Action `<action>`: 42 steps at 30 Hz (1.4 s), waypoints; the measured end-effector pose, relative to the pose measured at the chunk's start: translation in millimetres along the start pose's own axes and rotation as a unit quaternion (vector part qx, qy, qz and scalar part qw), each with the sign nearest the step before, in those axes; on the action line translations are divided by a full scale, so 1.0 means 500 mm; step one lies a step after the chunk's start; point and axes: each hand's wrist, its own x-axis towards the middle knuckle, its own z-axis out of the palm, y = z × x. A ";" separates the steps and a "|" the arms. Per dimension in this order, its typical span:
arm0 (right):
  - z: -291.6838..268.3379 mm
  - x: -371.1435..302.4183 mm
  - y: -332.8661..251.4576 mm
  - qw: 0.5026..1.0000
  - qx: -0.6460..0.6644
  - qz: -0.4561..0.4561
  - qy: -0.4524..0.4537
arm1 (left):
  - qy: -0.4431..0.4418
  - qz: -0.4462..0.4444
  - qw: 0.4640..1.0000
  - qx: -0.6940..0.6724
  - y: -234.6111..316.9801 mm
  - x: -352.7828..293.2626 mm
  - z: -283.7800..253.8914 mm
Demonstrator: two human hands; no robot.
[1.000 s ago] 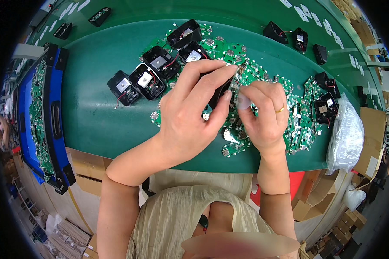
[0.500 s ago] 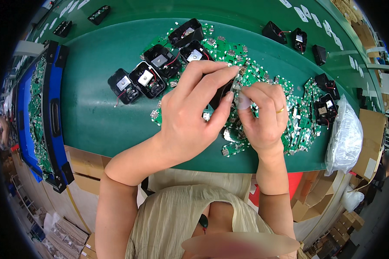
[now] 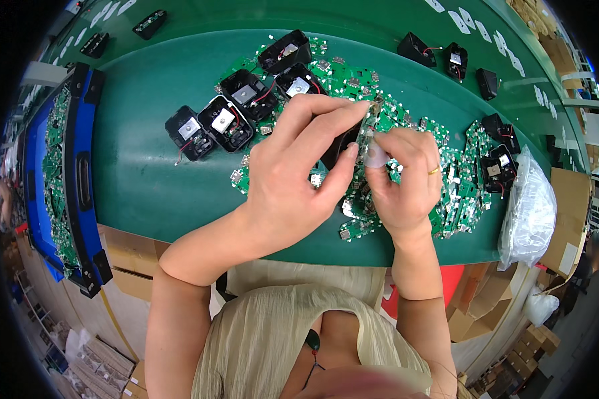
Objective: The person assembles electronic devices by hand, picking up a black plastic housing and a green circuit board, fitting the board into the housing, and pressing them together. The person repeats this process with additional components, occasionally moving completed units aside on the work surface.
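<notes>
My left hand is closed around a black plastic housing, tilted on its side above the table. Along the housing's right edge, between my fingertips, a green circuit board shows in part. My right hand meets it from the right, thumb and index finger pinched at the board's edge. A whitish, translucent cover sits on a fingertip there. Whatever the pinch holds is too small to make out. Beneath and around both hands spreads a pile of loose green circuit boards.
Open black housings with red wires stand left of the pile, and more lie at its right. A blue-and-black tray of boards flanks the table's left end. A clear plastic bag and a cardboard box are at right.
My right fingertips have shifted slightly along the board's edge, and the whitish fingertip cover shows more to the right. My left hand keeps its hold on the housing.
</notes>
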 end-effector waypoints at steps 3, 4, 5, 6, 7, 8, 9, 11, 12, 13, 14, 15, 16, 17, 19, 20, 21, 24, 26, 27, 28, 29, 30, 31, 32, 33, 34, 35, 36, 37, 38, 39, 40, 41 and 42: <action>0.000 0.002 0.003 1.000 0.004 -0.009 0.006 | 0.003 -0.001 1.000 -0.029 -0.003 -0.001 0.002; 0.000 0.001 0.006 1.000 0.005 -0.010 0.006 | 0.001 -0.019 0.998 -0.059 -0.005 -0.003 0.002; -0.001 0.000 0.012 1.000 0.015 -0.015 0.001 | -0.001 -0.037 0.995 -0.088 -0.007 -0.004 0.002; -0.002 -0.001 0.015 1.000 0.022 -0.019 -0.003 | -0.002 -0.034 0.995 -0.089 -0.007 -0.003 0.002; -0.002 -0.002 0.012 1.000 0.019 -0.020 0.000 | -0.005 -0.059 0.989 -0.135 -0.008 -0.002 0.002; -0.001 -0.002 0.006 0.995 0.079 0.056 0.018 | -0.008 -0.084 0.980 -0.180 -0.008 -0.002 0.001; -0.003 -0.002 0.004 0.981 0.137 0.131 0.038 | -0.010 -0.079 0.980 -0.180 -0.008 0.000 0.001; -0.012 -0.002 -0.001 0.965 0.185 0.183 0.012 | -0.015 -0.072 0.980 -0.184 -0.009 0.002 0.002; -0.010 -0.003 -0.008 0.922 0.287 0.259 -0.013 | -0.015 -0.055 0.984 -0.170 -0.011 0.002 0.003; -0.008 -0.002 -0.017 0.861 0.384 0.331 -0.038 | -0.017 -0.052 0.984 -0.170 -0.012 0.001 0.004; -0.007 0.005 -0.029 0.833 0.431 0.345 -0.035 | -0.016 -0.052 0.983 -0.177 -0.013 0.000 0.004; -0.010 0.004 -0.028 0.834 0.429 0.344 -0.033 | -0.016 -0.053 0.981 -0.186 -0.012 -0.001 0.006; -0.012 0.002 -0.027 0.812 0.440 0.380 -0.044 | -0.018 -0.051 0.981 -0.187 -0.011 -0.001 0.008; -0.014 0.001 -0.026 0.789 0.450 0.414 -0.056 | -0.015 -0.047 0.981 -0.187 -0.010 -0.001 0.010; -0.008 0.002 -0.028 0.783 0.461 0.415 -0.052 | -0.010 -0.044 0.982 -0.182 -0.011 -0.003 0.008; -0.006 0.001 -0.028 0.766 0.479 0.427 -0.046 | -0.011 -0.034 0.986 -0.165 -0.012 -0.005 0.007; -0.006 0.001 -0.026 0.749 0.494 0.439 -0.040 | -0.013 -0.024 0.988 -0.150 -0.014 -0.007 0.009; 0.000 -0.002 -0.025 0.720 0.532 0.446 -0.013 | 0.003 -0.016 0.987 -0.158 -0.019 -0.011 0.016; 0.001 0.002 -0.029 0.714 0.539 0.446 0.002 | 0.003 0.006 0.991 -0.137 -0.022 -0.012 0.016; -0.001 0.004 -0.031 0.709 0.546 0.446 0.017 | 0.003 0.028 0.993 -0.117 -0.022 -0.012 0.016; -0.003 0.005 -0.031 0.709 0.545 0.446 0.019 | 0.002 0.029 0.993 -0.118 -0.023 -0.013 0.017; -0.004 0.007 -0.030 0.718 0.534 0.446 0.013 | 0.002 0.031 0.992 -0.121 -0.024 -0.013 0.018; -0.006 0.008 -0.028 0.727 0.522 0.446 0.008 | 0.003 0.034 0.992 -0.125 -0.025 -0.013 0.019; -0.007 0.008 -0.025 0.728 0.521 0.446 0.010 | 0.001 0.035 0.992 -0.125 -0.026 -0.011 0.020; -0.008 0.009 -0.021 0.741 0.499 0.449 0.003 | -0.010 0.013 0.989 -0.149 -0.027 -0.009 0.021; -0.009 0.008 -0.018 0.754 0.476 0.452 -0.003 | -0.022 -0.009 0.985 -0.173 -0.029 -0.008 0.023; -0.015 0.009 -0.015 0.754 0.476 0.452 -0.002 | -0.022 -0.022 0.982 -0.189 -0.031 -0.008 0.026; -0.024 0.011 -0.010 0.765 0.452 0.459 -0.013 | -0.023 -0.021 0.982 -0.188 -0.026 -0.005 0.024; -0.029 0.013 -0.009 0.774 0.427 0.467 -0.026 | -0.037 -0.062 0.983 -0.170 -0.017 0.001 0.020; -0.030 0.015 -0.009 0.774 0.427 0.467 -0.025 | -0.051 -0.104 0.982 -0.151 -0.013 0.004 0.017; -0.030 0.018 -0.010 0.780 0.429 0.455 -0.014 | -0.051 -0.104 0.982 -0.151 -0.018 0.003 0.015; -0.031 0.020 -0.011 0.786 0.431 0.443 -0.003 | -0.072 -0.125 0.980 -0.140 -0.025 0.002 0.012; -0.035 0.021 -0.013 0.782 0.435 0.447 0.000 | -0.094 -0.145 0.976 -0.129 -0.031 0.002 0.008; -0.038 0.020 -0.014 0.781 0.435 0.447 -0.002 | -0.092 -0.146 0.977 -0.128 -0.033 0.003 0.005; -0.039 0.019 -0.014 0.774 0.449 0.447 0.009 | -0.130 -0.184 0.964 -0.139 -0.035 0.004 0.001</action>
